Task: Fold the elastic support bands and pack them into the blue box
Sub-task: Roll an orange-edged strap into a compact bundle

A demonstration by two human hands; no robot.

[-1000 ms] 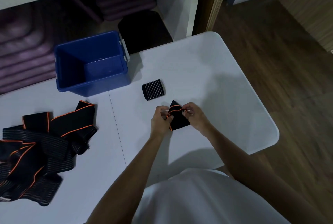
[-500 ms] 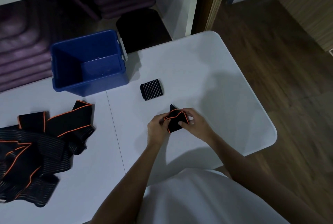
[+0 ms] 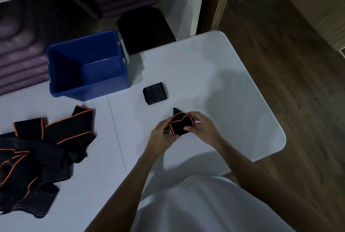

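Both forearms reach forward over the white table point(image 3: 214, 75). The left hand point(image 3: 162, 135) and right hand point(image 3: 202, 127) pinch opposite sides of a small orange-trimmed black support band point(image 3: 180, 125), fingers curled round it.

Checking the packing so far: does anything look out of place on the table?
One thing: the small folded ribbed band lies on the white table beside the blue box, not in it; the box looks empty. Otherwise, the unfolded bands sit in a loose heap, and both hands hold an orange-trimmed band.
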